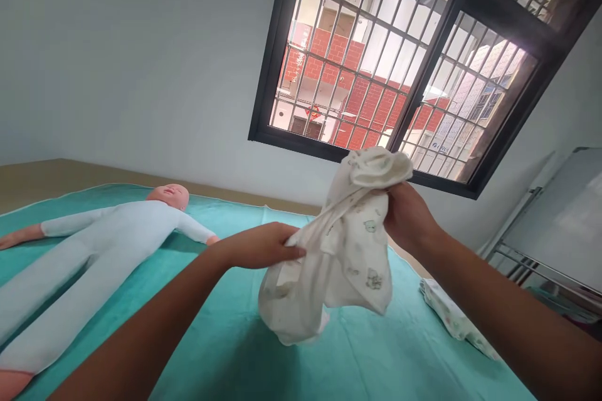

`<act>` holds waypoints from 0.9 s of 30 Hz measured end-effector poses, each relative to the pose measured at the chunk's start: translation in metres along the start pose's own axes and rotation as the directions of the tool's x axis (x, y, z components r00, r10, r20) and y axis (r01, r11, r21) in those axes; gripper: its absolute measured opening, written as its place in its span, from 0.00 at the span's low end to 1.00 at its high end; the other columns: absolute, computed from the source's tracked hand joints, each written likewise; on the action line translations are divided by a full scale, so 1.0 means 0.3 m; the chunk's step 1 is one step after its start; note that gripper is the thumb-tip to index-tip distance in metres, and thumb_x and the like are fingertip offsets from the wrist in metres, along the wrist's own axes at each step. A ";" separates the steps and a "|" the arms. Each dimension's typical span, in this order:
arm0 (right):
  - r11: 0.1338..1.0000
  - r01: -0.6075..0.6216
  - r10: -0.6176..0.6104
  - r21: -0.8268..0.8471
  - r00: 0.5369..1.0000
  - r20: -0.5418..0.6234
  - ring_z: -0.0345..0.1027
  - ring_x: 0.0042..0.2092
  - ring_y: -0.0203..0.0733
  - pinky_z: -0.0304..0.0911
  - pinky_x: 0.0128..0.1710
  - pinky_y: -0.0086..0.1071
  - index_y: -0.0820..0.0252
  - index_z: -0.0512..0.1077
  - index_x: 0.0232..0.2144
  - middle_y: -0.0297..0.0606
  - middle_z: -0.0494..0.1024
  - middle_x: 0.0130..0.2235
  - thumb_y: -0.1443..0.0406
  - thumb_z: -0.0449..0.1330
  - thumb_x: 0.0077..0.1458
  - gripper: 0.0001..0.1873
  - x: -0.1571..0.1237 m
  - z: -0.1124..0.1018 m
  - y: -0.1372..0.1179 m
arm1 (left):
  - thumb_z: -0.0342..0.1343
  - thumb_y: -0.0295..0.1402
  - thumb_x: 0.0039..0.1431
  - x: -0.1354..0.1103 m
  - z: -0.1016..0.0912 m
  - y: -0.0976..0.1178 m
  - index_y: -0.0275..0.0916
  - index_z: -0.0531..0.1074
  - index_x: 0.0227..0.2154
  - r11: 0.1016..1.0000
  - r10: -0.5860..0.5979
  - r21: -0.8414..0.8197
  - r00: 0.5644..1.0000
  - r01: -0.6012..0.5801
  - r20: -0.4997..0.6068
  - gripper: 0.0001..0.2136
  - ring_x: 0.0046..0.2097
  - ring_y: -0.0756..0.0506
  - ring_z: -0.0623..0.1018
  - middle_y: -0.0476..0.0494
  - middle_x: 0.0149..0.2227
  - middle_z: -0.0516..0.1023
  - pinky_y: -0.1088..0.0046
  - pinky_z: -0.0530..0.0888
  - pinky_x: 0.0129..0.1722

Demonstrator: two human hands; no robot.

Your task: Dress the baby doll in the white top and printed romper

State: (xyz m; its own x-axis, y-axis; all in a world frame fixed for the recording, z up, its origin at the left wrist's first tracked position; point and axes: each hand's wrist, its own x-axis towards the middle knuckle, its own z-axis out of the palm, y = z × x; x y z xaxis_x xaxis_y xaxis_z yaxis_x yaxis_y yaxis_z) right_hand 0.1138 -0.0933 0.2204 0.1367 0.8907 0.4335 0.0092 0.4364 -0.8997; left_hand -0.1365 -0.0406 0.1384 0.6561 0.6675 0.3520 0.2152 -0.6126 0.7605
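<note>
A small cream baby garment point(345, 244) with tiny printed figures hangs bunched in the air above the bed. My left hand point(258, 245) pinches its left edge with closed fingers. My right hand point(408, 216) grips its upper right part in a fist. A baby manikin point(94, 244) in a pale one-piece suit lies on its back at the left, arms spread, apart from both hands.
A teal sheet point(226, 338) covers the bed. A folded printed cloth point(454, 316) lies on its right side. A barred window point(390, 69) is in the far wall. A whiteboard on a metal stand point(555, 225) is at the right.
</note>
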 end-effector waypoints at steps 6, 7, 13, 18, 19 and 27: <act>0.984 -0.139 0.126 -0.115 0.986 -0.113 0.73 0.36 0.47 0.69 0.34 0.38 0.51 0.74 0.39 0.36 0.79 0.34 0.51 0.59 0.54 0.15 -0.010 -0.210 0.136 | 0.47 0.45 0.60 0.010 -0.054 0.014 0.41 0.68 0.27 0.994 -0.056 0.063 0.906 0.091 -0.419 0.14 0.28 0.49 0.68 0.53 0.26 0.71 0.75 0.60 0.25; 0.970 -0.199 0.190 -0.143 0.979 -0.074 0.74 0.36 0.48 0.69 0.33 0.39 0.51 0.74 0.41 0.37 0.80 0.35 0.52 0.59 0.54 0.16 -0.027 -0.228 0.163 | 0.47 0.44 0.60 0.008 -0.056 0.019 0.41 0.68 0.28 0.992 -0.035 0.086 0.875 0.087 -0.484 0.13 0.29 0.48 0.69 0.53 0.27 0.72 0.75 0.61 0.26; 0.841 -0.343 0.428 -0.418 0.895 0.126 0.73 0.46 0.48 0.68 0.46 0.45 0.48 0.69 0.54 0.39 0.77 0.49 0.59 0.60 0.55 0.23 -0.156 -0.223 0.252 | 0.47 0.36 0.60 -0.009 -0.012 0.070 0.44 0.69 0.33 0.876 0.121 0.461 0.861 0.141 -0.494 0.07 0.33 0.45 0.73 0.51 0.32 0.77 0.72 0.59 0.30; 0.824 0.011 0.189 -0.567 0.937 0.293 0.58 0.62 0.48 0.61 0.58 0.47 0.35 0.57 0.62 0.33 0.59 0.65 0.60 0.64 0.53 0.36 -0.215 -0.118 0.246 | 0.46 0.36 0.60 -0.028 0.035 0.123 0.43 0.69 0.32 0.751 0.153 0.640 0.902 0.159 -0.403 0.08 0.28 0.47 0.71 0.50 0.29 0.75 0.72 0.53 0.27; 0.806 0.066 0.187 -0.589 0.914 0.359 0.55 0.63 0.48 0.60 0.59 0.46 0.34 0.55 0.62 0.32 0.57 0.66 0.60 0.66 0.51 0.39 -0.226 -0.090 0.248 | 0.46 0.36 0.60 -0.032 0.038 0.130 0.42 0.68 0.31 0.744 0.155 0.649 0.904 0.159 -0.399 0.08 0.28 0.47 0.71 0.50 0.29 0.75 0.72 0.53 0.27; 0.835 -0.022 0.367 -0.550 0.766 0.527 0.61 0.61 0.51 0.57 0.62 0.49 0.28 0.59 0.60 0.25 0.70 0.58 0.56 0.72 0.42 0.44 -0.306 0.055 0.297 | 0.47 0.37 0.60 -0.071 0.003 0.167 0.43 0.70 0.33 0.744 0.182 0.624 0.825 0.240 -0.535 0.08 0.29 0.47 0.72 0.50 0.30 0.77 0.72 0.54 0.27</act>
State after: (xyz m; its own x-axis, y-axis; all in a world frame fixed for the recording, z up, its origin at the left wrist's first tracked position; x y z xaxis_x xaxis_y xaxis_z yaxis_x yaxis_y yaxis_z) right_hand 0.0857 -0.1340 0.1011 -0.4140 0.9098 0.0290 0.5491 0.2750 -0.7892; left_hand -0.1389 -0.0859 0.1685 0.1934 0.6655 0.7209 0.7690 -0.5591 0.3099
